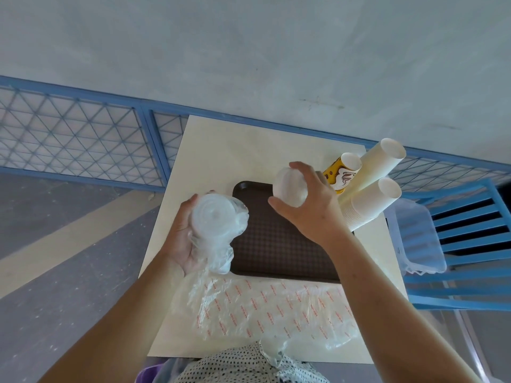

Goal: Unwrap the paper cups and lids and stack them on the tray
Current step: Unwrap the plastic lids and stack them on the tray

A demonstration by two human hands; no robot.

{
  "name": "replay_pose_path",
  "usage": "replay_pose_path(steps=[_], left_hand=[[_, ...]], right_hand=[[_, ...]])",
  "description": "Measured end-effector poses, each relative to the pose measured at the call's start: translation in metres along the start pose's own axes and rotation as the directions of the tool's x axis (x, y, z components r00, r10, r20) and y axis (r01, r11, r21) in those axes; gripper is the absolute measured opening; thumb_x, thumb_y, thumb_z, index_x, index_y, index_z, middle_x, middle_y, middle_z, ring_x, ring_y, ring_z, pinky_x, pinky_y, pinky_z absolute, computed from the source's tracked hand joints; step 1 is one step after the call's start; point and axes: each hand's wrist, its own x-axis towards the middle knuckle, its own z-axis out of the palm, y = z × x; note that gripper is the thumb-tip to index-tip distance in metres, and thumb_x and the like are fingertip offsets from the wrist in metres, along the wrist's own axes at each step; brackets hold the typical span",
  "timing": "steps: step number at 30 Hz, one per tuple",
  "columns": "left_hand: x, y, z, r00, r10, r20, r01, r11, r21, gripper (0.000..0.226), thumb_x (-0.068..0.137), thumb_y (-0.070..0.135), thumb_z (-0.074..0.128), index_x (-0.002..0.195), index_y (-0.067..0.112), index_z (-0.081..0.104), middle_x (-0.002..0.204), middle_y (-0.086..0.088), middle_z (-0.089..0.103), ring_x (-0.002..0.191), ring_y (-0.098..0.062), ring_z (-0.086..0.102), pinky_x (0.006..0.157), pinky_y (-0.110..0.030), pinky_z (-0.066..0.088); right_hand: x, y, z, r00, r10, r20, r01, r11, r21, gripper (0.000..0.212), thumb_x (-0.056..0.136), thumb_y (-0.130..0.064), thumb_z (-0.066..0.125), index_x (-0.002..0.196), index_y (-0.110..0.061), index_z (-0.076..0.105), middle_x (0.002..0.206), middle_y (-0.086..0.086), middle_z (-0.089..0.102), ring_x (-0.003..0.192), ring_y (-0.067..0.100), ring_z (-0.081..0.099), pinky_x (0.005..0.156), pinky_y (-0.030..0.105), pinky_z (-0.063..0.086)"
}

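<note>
My left hand (181, 239) grips a stack of white plastic lids (213, 217) still partly inside a crumpled clear wrapper (218, 258), held just left of the dark brown tray (273, 244). My right hand (309, 205) holds a second bunch of white lids (289, 186) above the tray's far part. Three stacks of paper cups stand on the tray's right side: two tall white ones (378, 164) (370, 205) and a yellow printed one (341, 175).
An empty clear wrapper with red print (276, 308) lies on the cream table (249, 150) in front of the tray. A clear plastic bin (417, 239) sits on a blue chair (470, 230) at the right. A blue mesh fence (83, 134) runs behind.
</note>
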Motion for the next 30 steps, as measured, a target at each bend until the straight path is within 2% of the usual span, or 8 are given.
replay_pose_path(steps=[2,5,10,12,14,17,24,30], left_hand=[[-0.001,0.004,-0.010,1.000,0.013,-0.010,-0.013,1.000,0.001,0.051,0.095,0.058,0.061,0.135,0.026,0.063,0.130,-0.008,0.063,0.119,-0.028,0.061,0.078,-0.039,0.062],[-0.002,0.006,-0.023,0.999,0.025,-0.044,-0.025,1.000,-0.001,0.056,0.091,0.061,0.062,0.137,0.029,0.061,0.136,-0.008,0.058,0.123,-0.029,0.054,0.086,-0.042,0.060],[-0.006,-0.005,-0.031,0.997,-0.038,-0.069,0.035,0.999,-0.032,0.047,0.097,0.060,0.055,0.131,0.030,0.066,0.128,-0.004,0.065,0.112,-0.023,0.063,0.078,-0.037,0.063],[-0.006,-0.010,-0.035,0.995,-0.041,-0.091,0.040,0.999,-0.013,0.051,0.096,0.061,0.057,0.135,0.030,0.065,0.130,-0.004,0.065,0.116,-0.025,0.062,0.091,-0.044,0.060],[-0.007,-0.016,-0.038,0.992,-0.038,-0.123,0.041,0.999,0.015,0.061,0.091,0.064,0.062,0.143,0.030,0.061,0.137,-0.005,0.063,0.126,-0.029,0.057,0.110,-0.058,0.043],[-0.006,-0.022,-0.042,0.991,-0.051,-0.121,0.053,0.999,0.009,0.063,0.094,0.062,0.060,0.146,0.029,0.058,0.137,-0.005,0.062,0.129,-0.031,0.053,0.117,-0.061,0.031],[-0.009,-0.023,-0.024,0.989,-0.032,-0.145,0.039,0.998,0.042,0.039,0.101,0.053,0.051,0.126,0.030,0.070,0.121,-0.003,0.070,0.107,-0.022,0.067,0.091,-0.040,0.057],[-0.007,-0.022,-0.017,0.990,-0.056,-0.133,0.061,0.998,0.034,0.041,0.101,0.054,0.050,0.127,0.030,0.069,0.120,-0.003,0.071,0.105,-0.020,0.070,0.089,-0.039,0.059]], right_hand=[[-0.005,0.022,0.020,0.996,0.039,0.084,-0.034,0.998,-0.057,0.081,0.079,-0.052,0.085,0.146,-0.037,0.042,0.139,0.000,0.051,0.113,0.013,0.046,0.085,0.029,0.046],[-0.015,0.054,0.066,0.970,0.074,0.229,-0.045,0.991,-0.129,0.082,0.079,-0.051,0.085,0.147,-0.036,0.040,0.139,0.003,0.049,0.116,0.018,0.049,0.092,0.037,0.054],[-0.022,0.091,0.139,0.882,0.168,0.441,-0.030,0.953,-0.303,0.088,0.081,-0.056,0.081,0.151,-0.037,0.032,0.148,0.001,0.038,0.135,0.030,0.038,0.107,0.048,0.049],[-0.024,0.099,0.159,0.888,0.154,0.433,0.000,0.942,-0.335,0.085,0.081,-0.055,0.079,0.151,-0.036,0.033,0.147,0.002,0.038,0.134,0.031,0.039,0.106,0.048,0.049],[-0.026,0.105,0.173,0.895,0.145,0.422,0.016,0.935,-0.354,0.084,0.083,-0.054,0.078,0.151,-0.035,0.033,0.148,0.003,0.038,0.133,0.032,0.038,0.106,0.048,0.048],[-0.030,0.111,0.185,0.912,0.134,0.389,0.019,0.931,-0.365,0.086,0.081,-0.058,0.076,0.152,-0.036,0.033,0.149,0.002,0.037,0.133,0.033,0.037,0.106,0.050,0.048],[-0.030,0.118,0.187,0.889,0.149,0.433,0.001,0.945,-0.326,0.103,0.076,-0.066,0.078,0.158,-0.043,0.018,0.160,0.004,0.024,0.141,0.035,0.029,0.112,0.055,0.042],[-0.030,0.121,0.183,0.897,0.161,0.412,-0.022,0.947,-0.321,0.101,0.078,-0.059,0.081,0.158,-0.033,0.026,0.153,0.002,0.033,0.137,0.031,0.036,0.108,0.049,0.047]])
